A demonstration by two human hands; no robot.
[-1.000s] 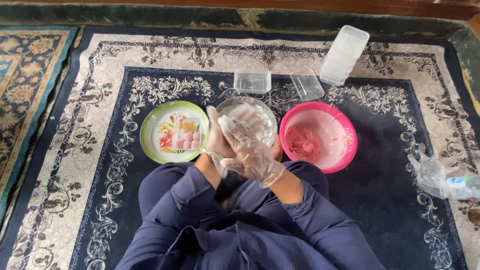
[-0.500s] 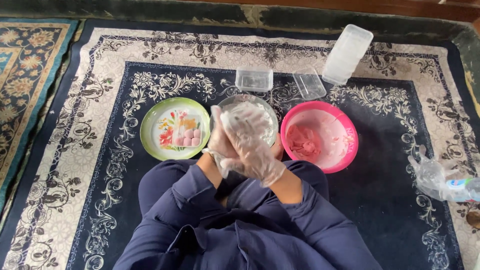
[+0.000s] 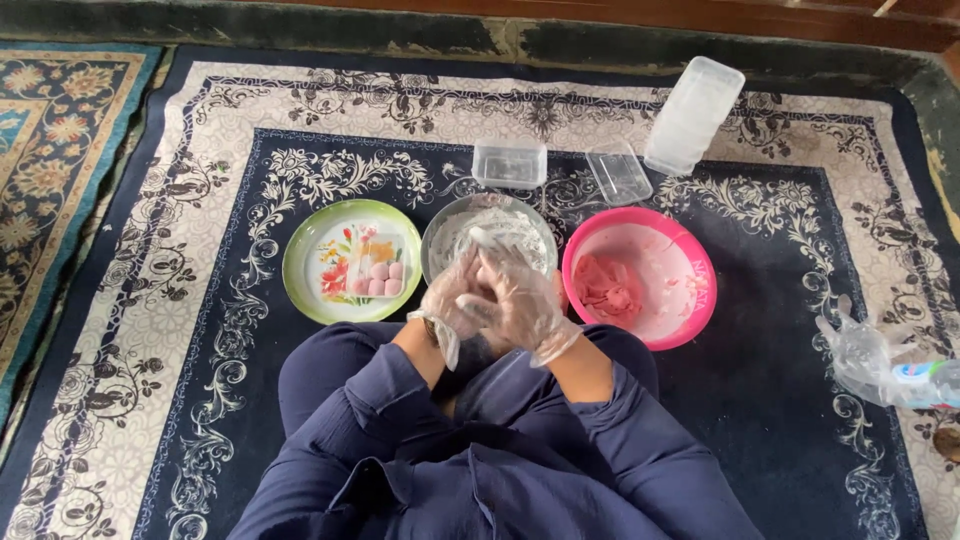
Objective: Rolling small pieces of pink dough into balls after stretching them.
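Person sits on a patterned rug, dark blue sleeves and knees at the near edge. Both hands wear clear plastic gloves and are pressed together palm to palm over the near rim of the metal bowl. Left hand is cupped under and beside the right hand, fingers curled in and closed around each other. Whether anything sits between the palms cannot be told; it is hidden.

The metal bowl holds white shreds, mid-rug, just ahead of the knees. Left of it, almost touching, is a green plate with a flower print; a few pink balls lie on its right part. Right of the bowl, touching or nearly so, is a pink bowl smeared white inside, with a lump of pink dough in its left half.

Toward the far edge: a small clear box just behind the metal bowl, a clear lid beside it on the right, then a tilted stack of clear boxes further right. At the right edge of the rug, well apart from the bowls, lies a crumpled clear bag with a bottle beside it.
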